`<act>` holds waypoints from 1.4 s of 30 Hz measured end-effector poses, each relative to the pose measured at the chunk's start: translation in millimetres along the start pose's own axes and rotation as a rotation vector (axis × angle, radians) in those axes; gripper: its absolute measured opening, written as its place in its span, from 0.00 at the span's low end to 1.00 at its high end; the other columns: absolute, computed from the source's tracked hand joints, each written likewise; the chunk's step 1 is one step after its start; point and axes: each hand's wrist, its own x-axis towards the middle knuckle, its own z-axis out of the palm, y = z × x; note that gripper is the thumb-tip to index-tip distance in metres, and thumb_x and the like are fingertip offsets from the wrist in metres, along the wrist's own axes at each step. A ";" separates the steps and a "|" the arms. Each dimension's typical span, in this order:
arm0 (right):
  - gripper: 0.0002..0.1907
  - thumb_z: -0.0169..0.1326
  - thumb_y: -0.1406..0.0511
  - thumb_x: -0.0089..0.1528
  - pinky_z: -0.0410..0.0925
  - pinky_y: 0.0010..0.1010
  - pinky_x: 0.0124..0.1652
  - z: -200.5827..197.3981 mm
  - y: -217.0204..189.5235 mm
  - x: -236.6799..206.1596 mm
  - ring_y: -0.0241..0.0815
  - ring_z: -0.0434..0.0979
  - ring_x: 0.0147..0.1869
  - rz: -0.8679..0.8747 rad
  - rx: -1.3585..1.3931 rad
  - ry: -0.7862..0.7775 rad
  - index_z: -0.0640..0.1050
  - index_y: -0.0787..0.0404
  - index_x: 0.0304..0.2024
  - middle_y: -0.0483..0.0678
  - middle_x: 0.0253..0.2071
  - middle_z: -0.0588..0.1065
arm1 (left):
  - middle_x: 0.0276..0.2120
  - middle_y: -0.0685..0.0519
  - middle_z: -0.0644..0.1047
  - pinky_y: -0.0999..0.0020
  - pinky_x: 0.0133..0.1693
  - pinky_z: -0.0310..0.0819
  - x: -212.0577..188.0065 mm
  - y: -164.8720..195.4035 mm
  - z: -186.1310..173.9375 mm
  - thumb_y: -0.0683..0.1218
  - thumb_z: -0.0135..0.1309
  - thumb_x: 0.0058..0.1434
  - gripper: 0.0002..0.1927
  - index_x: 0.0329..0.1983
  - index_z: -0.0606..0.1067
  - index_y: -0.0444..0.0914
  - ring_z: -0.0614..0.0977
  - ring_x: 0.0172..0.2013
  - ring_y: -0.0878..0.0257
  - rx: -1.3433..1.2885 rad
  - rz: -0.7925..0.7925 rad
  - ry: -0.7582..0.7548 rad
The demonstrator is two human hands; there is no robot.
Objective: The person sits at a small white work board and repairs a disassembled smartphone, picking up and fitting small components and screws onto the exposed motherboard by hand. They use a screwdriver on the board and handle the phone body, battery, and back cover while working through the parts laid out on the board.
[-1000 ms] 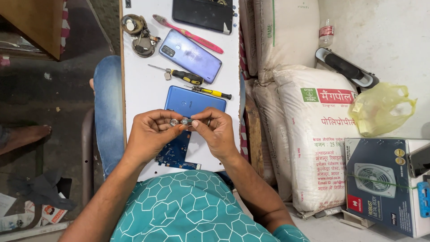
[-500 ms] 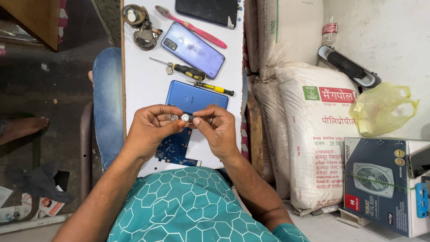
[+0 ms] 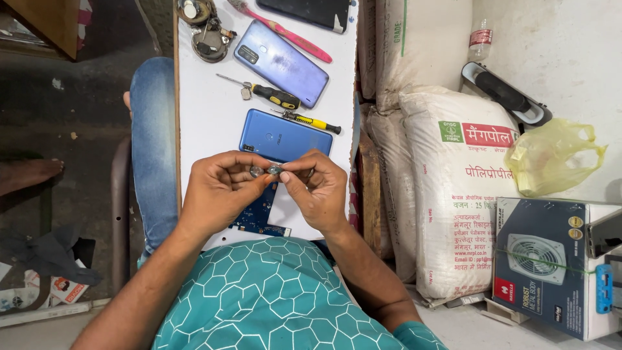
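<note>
Here, over the white board [image 3: 207, 129], the left hand [image 3: 217, 194] and right hand [image 3: 317, 191] meet, each pinching with thumb and forefinger one end of a small silvery camera module [image 3: 265, 170], held just above the blue phone back [image 3: 285, 137]. A bare blue circuit board [image 3: 259, 214] lies under the left hand. The module looks light, stiff and fragile, probably slippery too; its metal rims seem the safest hold, clear of the lenses.
</note>
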 end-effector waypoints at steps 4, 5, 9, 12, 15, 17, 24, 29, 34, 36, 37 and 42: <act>0.04 0.59 0.75 0.66 0.71 0.18 0.37 0.2 3.2 -1.2 0.30 0.79 0.40 -0.007 -0.021 0.002 0.79 0.66 0.44 0.47 0.40 0.76 | 0.39 0.46 0.84 0.76 0.44 0.84 -3.0 4.5 0.6 0.33 0.60 0.60 0.11 0.46 0.79 0.30 0.86 0.40 0.67 0.070 -0.006 0.013; 0.04 0.59 0.75 0.66 0.70 0.17 0.37 0.3 4.2 -1.4 0.29 0.77 0.39 -0.001 -0.021 0.001 0.79 0.66 0.44 0.47 0.39 0.76 | 0.39 0.46 0.84 0.76 0.43 0.84 -3.7 5.6 0.5 0.33 0.60 0.60 0.11 0.46 0.79 0.30 0.86 0.39 0.67 0.097 -0.014 0.016; 0.05 0.60 0.75 0.67 0.70 0.17 0.37 0.7 6.8 -1.7 0.28 0.76 0.38 0.013 -0.005 0.001 0.79 0.66 0.44 0.46 0.39 0.75 | 0.38 0.47 0.85 0.76 0.42 0.85 -5.4 7.2 -0.4 0.34 0.60 0.60 0.10 0.46 0.79 0.31 0.87 0.39 0.67 0.157 -0.047 0.024; 0.05 0.60 0.75 0.66 0.71 0.18 0.39 1.5 6.0 -1.7 0.29 0.77 0.40 -0.006 -0.043 -0.015 0.79 0.66 0.45 0.46 0.40 0.75 | 0.37 0.46 0.84 0.76 0.40 0.83 -4.0 4.2 -2.1 0.34 0.60 0.60 0.11 0.46 0.79 0.30 0.86 0.37 0.67 0.126 -0.064 0.032; 0.05 0.59 0.75 0.66 0.73 0.19 0.42 2.3 4.4 -0.7 0.31 0.78 0.43 -0.044 -0.071 -0.039 0.78 0.67 0.45 0.47 0.42 0.74 | 0.37 0.45 0.84 0.76 0.41 0.82 -0.5 -0.5 -4.6 0.33 0.60 0.61 0.10 0.46 0.79 0.29 0.85 0.37 0.67 0.007 -0.075 0.014; 0.05 0.58 0.75 0.67 0.76 0.22 0.46 3.8 4.2 -0.5 0.34 0.80 0.45 -0.048 -0.041 -0.050 0.78 0.67 0.45 0.47 0.43 0.74 | 0.37 0.45 0.84 0.75 0.43 0.82 0.4 -2.7 -6.4 0.32 0.59 0.61 0.10 0.47 0.78 0.28 0.85 0.38 0.66 -0.080 -0.092 0.006; 0.03 0.54 0.73 0.70 0.81 0.33 0.50 4.9 5.4 -1.7 0.40 0.83 0.48 -0.007 0.071 -0.025 0.75 0.67 0.46 0.50 0.42 0.76 | 0.37 0.43 0.84 0.72 0.44 0.84 1.8 -0.3 -8.7 0.32 0.57 0.61 0.10 0.46 0.77 0.28 0.87 0.39 0.61 -0.171 -0.154 -0.001; 0.05 0.54 0.71 0.70 0.81 0.37 0.49 9.1 9.1 -2.6 0.42 0.83 0.48 0.063 0.208 0.013 0.74 0.68 0.46 0.52 0.42 0.76 | 0.37 0.43 0.84 0.71 0.44 0.85 -0.6 3.4 -9.7 0.32 0.57 0.61 0.09 0.45 0.77 0.28 0.88 0.39 0.61 -0.122 -0.108 -0.021; 0.05 0.54 0.72 0.70 0.81 0.38 0.50 10.8 9.2 -5.0 0.42 0.83 0.49 0.068 0.222 0.021 0.74 0.68 0.46 0.52 0.42 0.76 | 0.37 0.43 0.84 0.71 0.44 0.85 -2.1 2.5 -12.1 0.32 0.57 0.62 0.09 0.45 0.77 0.28 0.87 0.39 0.62 -0.107 -0.088 -0.039; 0.04 0.54 0.72 0.70 0.81 0.38 0.50 10.9 8.9 -5.0 0.42 0.83 0.49 0.067 0.213 0.016 0.74 0.68 0.46 0.52 0.42 0.76 | 0.37 0.43 0.84 0.71 0.44 0.85 -2.2 1.7 -12.8 0.32 0.57 0.62 0.09 0.46 0.77 0.28 0.87 0.39 0.61 -0.106 -0.088 -0.039; 0.04 0.54 0.72 0.70 0.81 0.38 0.50 11.1 8.9 -5.0 0.42 0.83 0.49 0.067 0.209 0.014 0.74 0.68 0.46 0.52 0.42 0.76 | 0.37 0.43 0.84 0.71 0.44 0.85 -2.2 1.4 -13.2 0.32 0.57 0.62 0.09 0.46 0.77 0.28 0.87 0.39 0.61 -0.105 -0.088 -0.039; 0.05 0.54 0.71 0.70 0.80 0.37 0.49 12.3 8.9 -5.6 0.43 0.83 0.48 0.083 0.228 0.021 0.74 0.67 0.47 0.54 0.42 0.78 | 0.36 0.42 0.84 0.70 0.44 0.86 -1.1 0.0 -15.7 0.33 0.57 0.61 0.09 0.45 0.76 0.29 0.88 0.39 0.60 -0.174 -0.148 -0.033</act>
